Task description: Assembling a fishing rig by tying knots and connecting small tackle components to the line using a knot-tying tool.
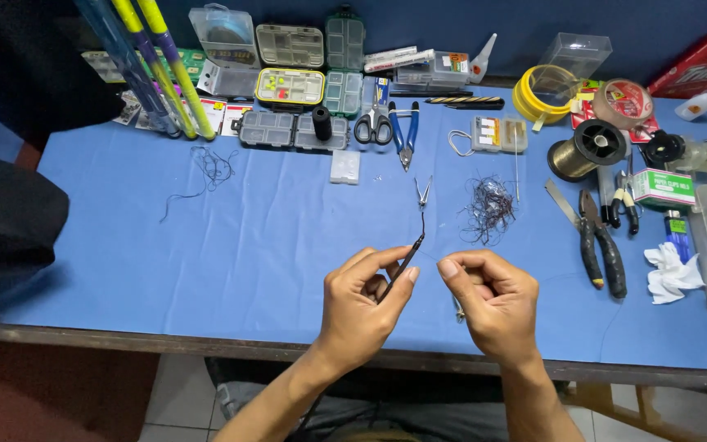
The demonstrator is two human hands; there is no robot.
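A thin dark tool (407, 258) slants up and away from the near edge, its tip toward a small metal clip (424, 193). The left hand (362, 307) pinches it; the right hand (493, 299) is clenched on a fine, barely visible line. Both hover over the blue cloth surface (272, 245), with a tangle of dark thread (488, 209) beyond.
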